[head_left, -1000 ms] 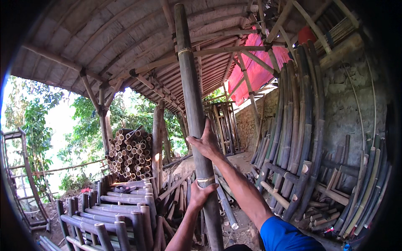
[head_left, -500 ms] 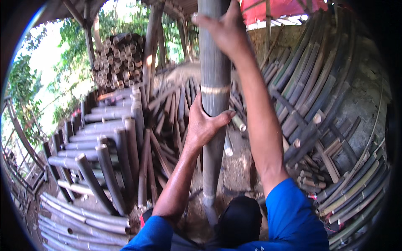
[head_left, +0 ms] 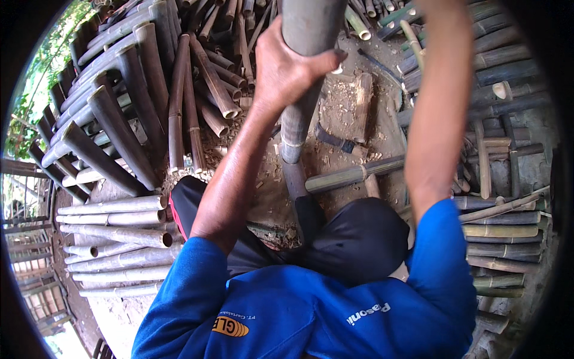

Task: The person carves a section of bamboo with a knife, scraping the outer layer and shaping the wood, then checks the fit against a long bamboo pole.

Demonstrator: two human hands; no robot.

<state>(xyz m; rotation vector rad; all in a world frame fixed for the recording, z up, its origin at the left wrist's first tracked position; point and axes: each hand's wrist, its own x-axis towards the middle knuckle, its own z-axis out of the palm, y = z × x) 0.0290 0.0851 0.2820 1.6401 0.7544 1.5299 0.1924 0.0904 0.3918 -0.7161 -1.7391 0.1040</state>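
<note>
A thick grey-brown bamboo pole (head_left: 312, 27) slants up between my arms and leaves the top of the view. My left hand (head_left: 293, 67) is closed round it, thumb to the right. The pole's lower end, by a pale ring, comes down in front of my crossed legs. A darker piece touching it below is hard to make out. My right hand (head_left: 443, 7) is raised at the upper edge, away from the visible pole. Motion smears it and its fingers are cut off. On the ground beyond my knee lies a dark curved blade with a handle, like a machete (head_left: 335, 141).
Another bamboo length (head_left: 353, 175) lies beside my right knee. A wooden block (head_left: 363, 107) sits among shavings. Cut bamboo pieces (head_left: 113, 260) lie stacked at left, with a bamboo rack (head_left: 122, 140) beyond. More bamboo (head_left: 502, 232) is piled at right.
The view has tipped down towards my lap. My right hand has come off the upper pole and swung to the right. My left hand stays round the pole.
</note>
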